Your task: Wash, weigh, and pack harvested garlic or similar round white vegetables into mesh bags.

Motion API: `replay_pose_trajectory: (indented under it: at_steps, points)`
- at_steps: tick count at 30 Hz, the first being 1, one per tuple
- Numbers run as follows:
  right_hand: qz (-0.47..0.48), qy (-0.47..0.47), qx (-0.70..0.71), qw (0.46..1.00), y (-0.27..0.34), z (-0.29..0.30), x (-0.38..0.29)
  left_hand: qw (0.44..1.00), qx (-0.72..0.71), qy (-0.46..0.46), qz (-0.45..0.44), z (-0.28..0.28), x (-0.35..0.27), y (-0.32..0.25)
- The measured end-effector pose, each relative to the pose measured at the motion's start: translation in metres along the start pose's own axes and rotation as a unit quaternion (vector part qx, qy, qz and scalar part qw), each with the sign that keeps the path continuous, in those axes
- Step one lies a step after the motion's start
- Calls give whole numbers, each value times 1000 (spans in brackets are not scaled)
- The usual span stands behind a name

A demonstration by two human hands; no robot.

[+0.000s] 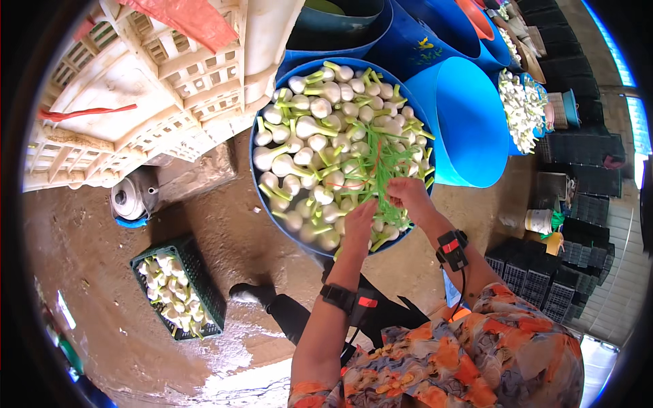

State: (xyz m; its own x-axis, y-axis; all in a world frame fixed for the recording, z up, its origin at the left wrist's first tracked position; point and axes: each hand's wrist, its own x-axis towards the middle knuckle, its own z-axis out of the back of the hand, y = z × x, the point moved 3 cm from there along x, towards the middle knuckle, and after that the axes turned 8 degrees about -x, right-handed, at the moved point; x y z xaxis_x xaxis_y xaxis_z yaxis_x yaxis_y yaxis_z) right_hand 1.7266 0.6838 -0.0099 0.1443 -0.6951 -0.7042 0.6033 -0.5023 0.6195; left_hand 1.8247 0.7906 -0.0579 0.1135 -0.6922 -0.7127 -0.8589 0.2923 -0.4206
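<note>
A round blue barrel (pixel 253 168) stands in front of me, filled close to its rim with white garlic bulbs (pixel 308 127) whose green stems are cut short. Feathery green herb sprigs (pixel 380 150), with thin red strands among them, lie across the bulbs on the right side. Closed around the lower part of the sprigs is my right hand (pixel 408 196). Just left of it, my left hand (pixel 359 224) reaches over the barrel's near side, its fingertips at the edge of the greens. Whether those fingers pinch anything is hidden.
Light blue tub (pixel 472 122) and darker blue barrels (pixel 433 25) stand right and behind. Stacked white plastic crates (pixel 168 97) rise at upper left. On the wet floor are a kettle (pixel 130 196) and a green crate (pixel 204 285) of garlic. Black crates (pixel 541 275) line the right.
</note>
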Motion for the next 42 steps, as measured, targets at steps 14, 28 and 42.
replay_pose_trajectory:
  at_steps: [14, 28, 42]
  points:
    - [60, -55, -82, 993, -4, -5, 23, 990, -124, 0, 65, -1, 6, 7]
    - [-94, -81, -15, 992, -12, -30, 85, 995, 68, -77, 1, 35, -1, 12]
    - [-140, -119, -109, 977, -62, -36, 144, 861, -427, -25, -276, 271, -278, -60]
